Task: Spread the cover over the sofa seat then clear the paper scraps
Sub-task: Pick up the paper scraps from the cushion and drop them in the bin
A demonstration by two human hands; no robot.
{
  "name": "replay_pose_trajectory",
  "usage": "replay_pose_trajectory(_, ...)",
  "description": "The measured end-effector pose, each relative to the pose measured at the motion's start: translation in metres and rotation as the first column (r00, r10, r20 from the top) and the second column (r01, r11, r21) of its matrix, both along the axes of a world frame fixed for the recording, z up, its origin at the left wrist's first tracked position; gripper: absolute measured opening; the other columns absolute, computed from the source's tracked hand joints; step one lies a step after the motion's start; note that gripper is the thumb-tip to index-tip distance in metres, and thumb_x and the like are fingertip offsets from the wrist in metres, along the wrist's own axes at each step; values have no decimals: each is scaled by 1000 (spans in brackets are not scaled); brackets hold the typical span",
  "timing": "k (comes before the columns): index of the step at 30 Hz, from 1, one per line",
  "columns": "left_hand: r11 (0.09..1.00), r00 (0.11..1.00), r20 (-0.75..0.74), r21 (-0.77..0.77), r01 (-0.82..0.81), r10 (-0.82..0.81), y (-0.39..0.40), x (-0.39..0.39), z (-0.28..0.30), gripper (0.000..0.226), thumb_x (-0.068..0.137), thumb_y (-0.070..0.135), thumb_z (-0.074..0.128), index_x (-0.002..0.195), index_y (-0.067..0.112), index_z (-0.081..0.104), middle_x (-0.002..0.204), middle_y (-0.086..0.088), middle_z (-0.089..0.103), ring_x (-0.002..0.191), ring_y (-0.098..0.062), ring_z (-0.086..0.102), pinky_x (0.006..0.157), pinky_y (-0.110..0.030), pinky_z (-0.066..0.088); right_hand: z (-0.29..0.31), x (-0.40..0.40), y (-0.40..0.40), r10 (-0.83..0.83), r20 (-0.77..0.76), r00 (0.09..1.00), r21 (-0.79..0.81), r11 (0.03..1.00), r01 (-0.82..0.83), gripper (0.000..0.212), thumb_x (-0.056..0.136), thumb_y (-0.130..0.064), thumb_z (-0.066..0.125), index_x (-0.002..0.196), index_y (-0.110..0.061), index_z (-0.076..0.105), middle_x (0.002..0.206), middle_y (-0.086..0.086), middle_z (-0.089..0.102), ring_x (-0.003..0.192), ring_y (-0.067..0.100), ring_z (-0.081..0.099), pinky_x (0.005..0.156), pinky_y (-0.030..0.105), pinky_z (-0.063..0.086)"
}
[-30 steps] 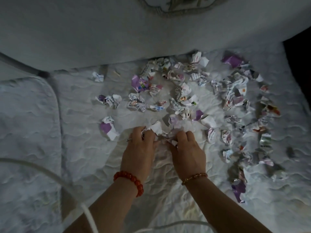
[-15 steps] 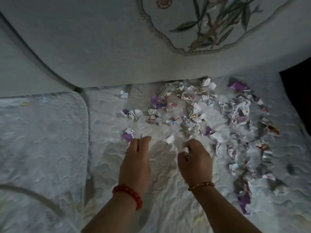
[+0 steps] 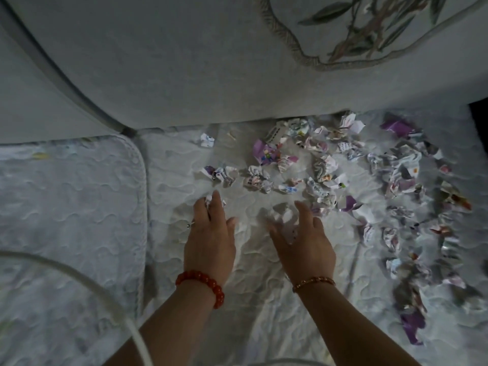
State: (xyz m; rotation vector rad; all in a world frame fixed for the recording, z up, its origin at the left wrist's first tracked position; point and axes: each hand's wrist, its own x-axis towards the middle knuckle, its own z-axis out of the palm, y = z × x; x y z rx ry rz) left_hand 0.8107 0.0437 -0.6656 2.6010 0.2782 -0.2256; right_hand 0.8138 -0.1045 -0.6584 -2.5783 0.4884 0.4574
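A view from above of two bare hands over a sofa seat in dim light. A pale quilted cover (image 3: 264, 299) lies spread across the seat, filling the lower and middle part of the frame, with some creases running toward the bottom centre.

The left hand (image 3: 210, 240) sits just left of centre, palm down on the cover, with a red bead bracelet (image 3: 202, 285) on the wrist. Its fingers (image 3: 215, 204) are curled around a small white scrap (image 3: 208, 200) at their tips. The right hand (image 3: 306, 244) is just right of centre, wearing a thin gold bracelet (image 3: 314, 282). Its fingers (image 3: 303, 211) are spread and loosely open, blurred by movement; a crumpled white scrap (image 3: 284, 215) lies at them, and whether it is gripped cannot be told.

Many crumpled paper scraps (image 3: 330, 167), white, purple and printed, are scattered over the cover from the centre to the right edge.

The sofa back (image 3: 184, 62) fills the top, with an embroidered leaf panel (image 3: 369, 30) at upper right. A second quilted seat pad (image 3: 66, 207) lies at left, and a white cable (image 3: 87, 281) curves across the lower left.
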Motion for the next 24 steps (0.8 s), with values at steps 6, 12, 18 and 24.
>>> replay_pose_trajectory(6, 997, 996, -27, 0, 81, -81, 4, 9, -11, 22, 83, 24, 66, 98, 10, 58, 115, -18, 45, 83, -31, 61, 65, -37, 57, -13, 13, 9, 100, -42, 994, -106, 989, -104, 21, 92, -34, 46, 107, -21, 47, 107, 7, 52, 91, 30, 59, 61, 29, 36)
replay_pose_trajectory(12, 995, 996, -16, 48, 86, -86, 7, 12, -4, 19, 86, 25, 61, 94, 10, 54, 94, -13, 54, 69, -28, 60, 50, -30, 45, -8, 19, 15, 126, 50, 991, -86, 989, -121, 23, 89, -40, 51, 88, -17, 54, 93, 4, 49, 83, 24, 54, 58, 28, 37)
replay_pose_trajectory(18, 1000, 997, 80, -25, -8, 10, 14, 28, 9, 19, 85, 16, 51, 103, 9, 53, 92, -15, 55, 69, -30, 59, 54, -29, 44, 2, 33, 25, 155, 272, 950, -12, 987, -158, 26, 69, -5, 76, 65, -9, 51, 70, 9, 53, 51, 27, 51, 40, 18, 26)
replay_pose_trajectory(24, 999, 995, 86, 3, 46, -46, 19, 53, 9, 46, 83, -3, 54, 126, 10, 46, 137, -20, 33, 92, -34, 62, 70, -38, 58, 13, 62, 40, 254, 152, 955, 82, 960, -268, 77, 75, 7, 55, 139, -30, 31, 134, 8, 29, 80, 26, 60, 59, 32, 50)
